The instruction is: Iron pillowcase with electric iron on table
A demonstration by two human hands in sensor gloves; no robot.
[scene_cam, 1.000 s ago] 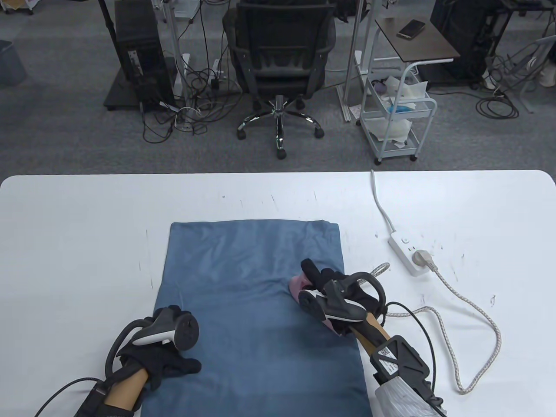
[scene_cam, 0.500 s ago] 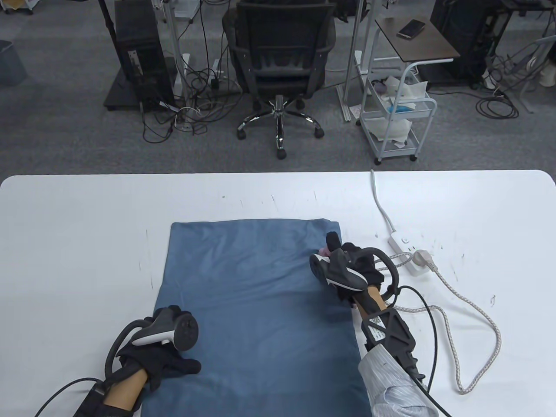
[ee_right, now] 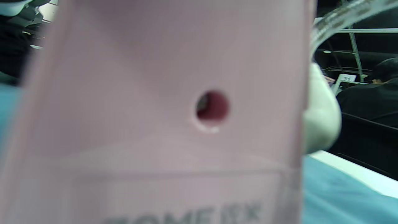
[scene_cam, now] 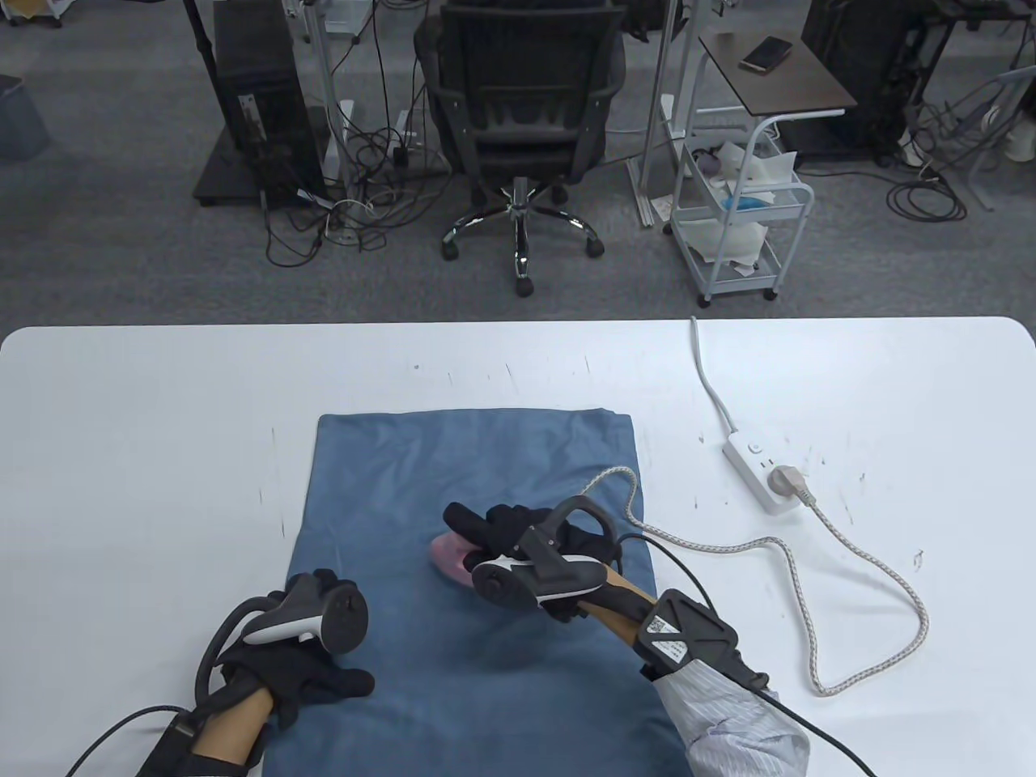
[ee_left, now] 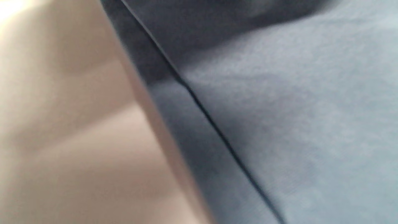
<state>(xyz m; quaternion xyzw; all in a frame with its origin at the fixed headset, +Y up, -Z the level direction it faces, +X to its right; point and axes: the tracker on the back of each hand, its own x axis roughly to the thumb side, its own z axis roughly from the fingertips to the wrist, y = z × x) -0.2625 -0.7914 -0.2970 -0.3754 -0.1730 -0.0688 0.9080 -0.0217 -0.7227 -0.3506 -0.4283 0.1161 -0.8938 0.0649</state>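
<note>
Pillowcase (scene_cam: 477, 566) lay flat on table (scene_cam: 146, 421), mostly smooth; ironing looked mid-way, near part seemingly left. Pink iron (scene_cam: 450, 557) sat at pillowcase centre. Right hand (scene_cam: 526, 538) gripped iron, fingers curled round handle. Left hand (scene_cam: 303, 672) pressed pillowcase's near-left edge; finger spread unclear.

A white table (scene_cam: 146, 421) with rounded corners fills the lower half of the table view, its surface marked by small dark scuffs. A blue pillowcase (scene_cam: 405, 469) is spread flat at lower centre. To the right, a white power strip (scene_cam: 757, 469) is seen with a plug inserted, and a braided cord (scene_cam: 882, 566) loops across the tabletop.
</note>
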